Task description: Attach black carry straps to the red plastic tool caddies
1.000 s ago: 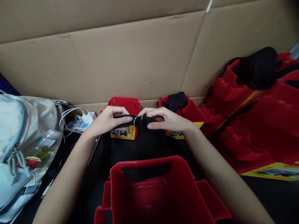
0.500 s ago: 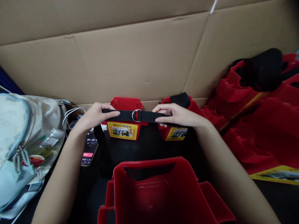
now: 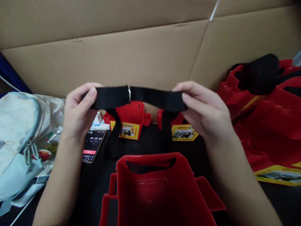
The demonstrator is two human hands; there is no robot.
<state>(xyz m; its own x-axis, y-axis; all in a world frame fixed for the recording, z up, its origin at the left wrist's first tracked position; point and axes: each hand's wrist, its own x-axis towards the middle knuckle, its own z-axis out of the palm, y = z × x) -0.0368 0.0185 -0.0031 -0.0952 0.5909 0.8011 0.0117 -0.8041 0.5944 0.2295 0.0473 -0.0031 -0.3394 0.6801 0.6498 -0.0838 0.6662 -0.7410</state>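
Two hands held a black strap pulled flat and level above a dark tabletop, in front of a cardboard wall. L hand was closed on the strap's left end, thumb across the front, fingers curled behind. R hand pinched the right end btwn thumb and fingers. A metal ring sat on the strap, left of centre, and loose ends hung down below each grip. Below and nearer the camera stood an open red pouch. Two small red pouches w/ yellow labels stood behind it. A phone lay just below the L hand, beside a pale bag. More red pouches were piled at right.
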